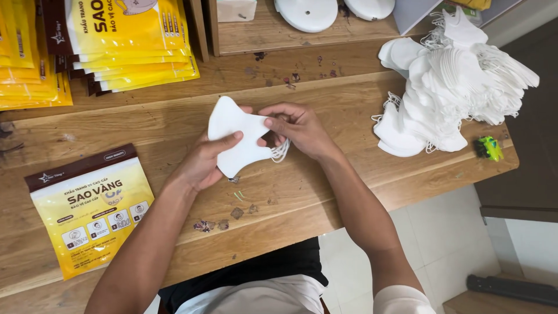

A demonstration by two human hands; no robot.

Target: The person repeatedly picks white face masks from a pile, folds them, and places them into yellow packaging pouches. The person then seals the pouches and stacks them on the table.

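Head view, near to far: yellow pouch (90,210) flat at table (349,192) near-left edge; left hand (204,163) and right hand (296,129) both pinching a white face mask (235,142) mid-table, ear loops gathered; mask heap (453,87) far-right corner; pouch stacks (122,40) far-left.

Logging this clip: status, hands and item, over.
Left hand and right hand both gripping white face mask above wooden table. Nothing in the way.

Head camera, looking steeply down, close over wooden table (349,192).
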